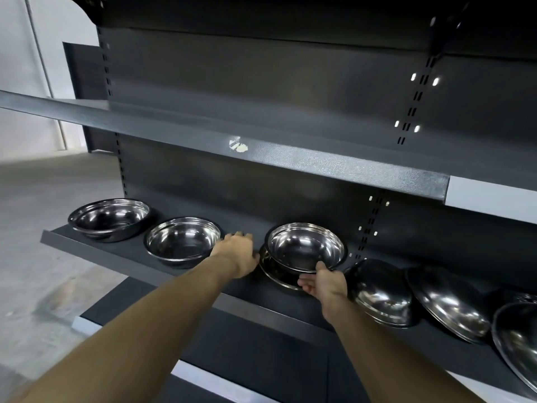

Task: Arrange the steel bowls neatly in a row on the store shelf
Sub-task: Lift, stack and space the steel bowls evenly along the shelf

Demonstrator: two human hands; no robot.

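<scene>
On the dark store shelf [139, 251], near its middle, a steel bowl [305, 247] sits tilted on top of another bowl [274, 274], whose rim shows beneath it. The right hand [325, 282] pinches the top bowl's near rim, thumb over the edge and fingers curled underneath, so this grip is closed on the bowl. Just to the left, the left hand [236, 254] reaches toward the back of the shelf, palm down and fingers fairly straight, holding nothing; its heel is close to the lower bowl, though whether they touch cannot be told. Two more bowls stand upright further left: one [183, 239] beside the left hand, and another [109, 218] at the shelf's left end, apart from each other. To the right of the right hand, several bowls lean on their sides: one [380, 292] nearest the wrist, a second [447, 303] behind it, and a third [515, 335] at the frame's edge. An upper shelf [290, 158] runs above.
</scene>
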